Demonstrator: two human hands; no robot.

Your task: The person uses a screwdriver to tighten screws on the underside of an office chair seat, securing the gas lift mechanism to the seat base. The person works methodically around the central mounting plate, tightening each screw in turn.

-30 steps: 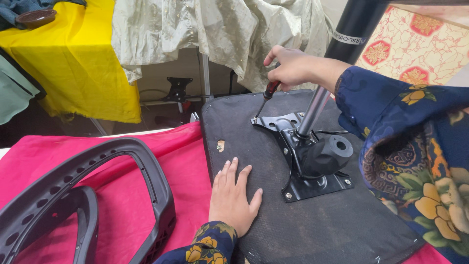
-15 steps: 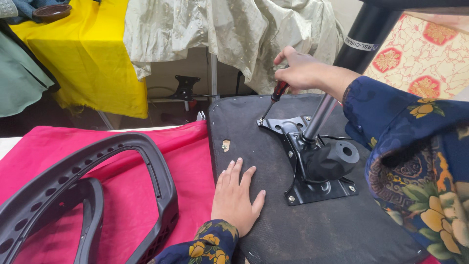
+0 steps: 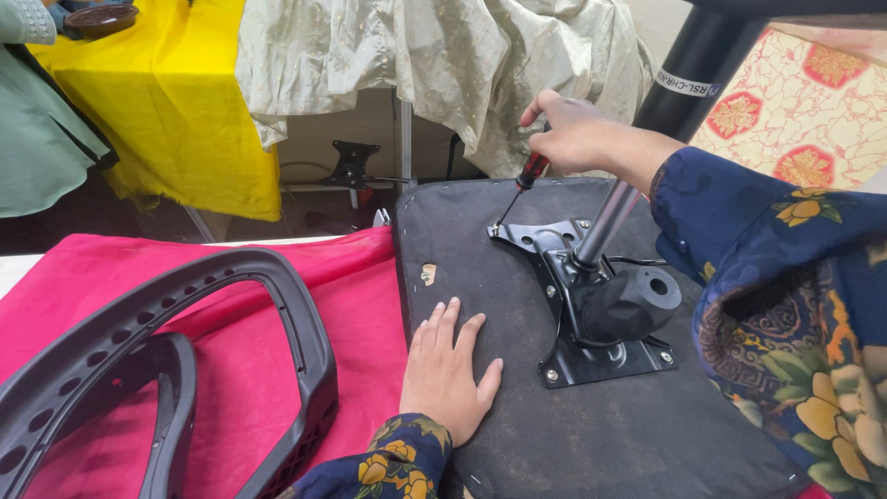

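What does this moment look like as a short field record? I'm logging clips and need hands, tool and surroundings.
left hand: flat, palm down on the seat base, fingers spread
right hand: shut on the screwdriver, red and black handle
screwdriver tip: at the far left corner of the metal plate
plate: black, lying on the seat base, with a silver post rising from it
seat base: dark, underside up, on a pink cloth
left of it: black plastic frame
behind: yellow cloth, pale fabric

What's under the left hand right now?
The left hand lies flat on the dark seat underside, beside the metal bracket. Whatever its palm covers stays hidden.
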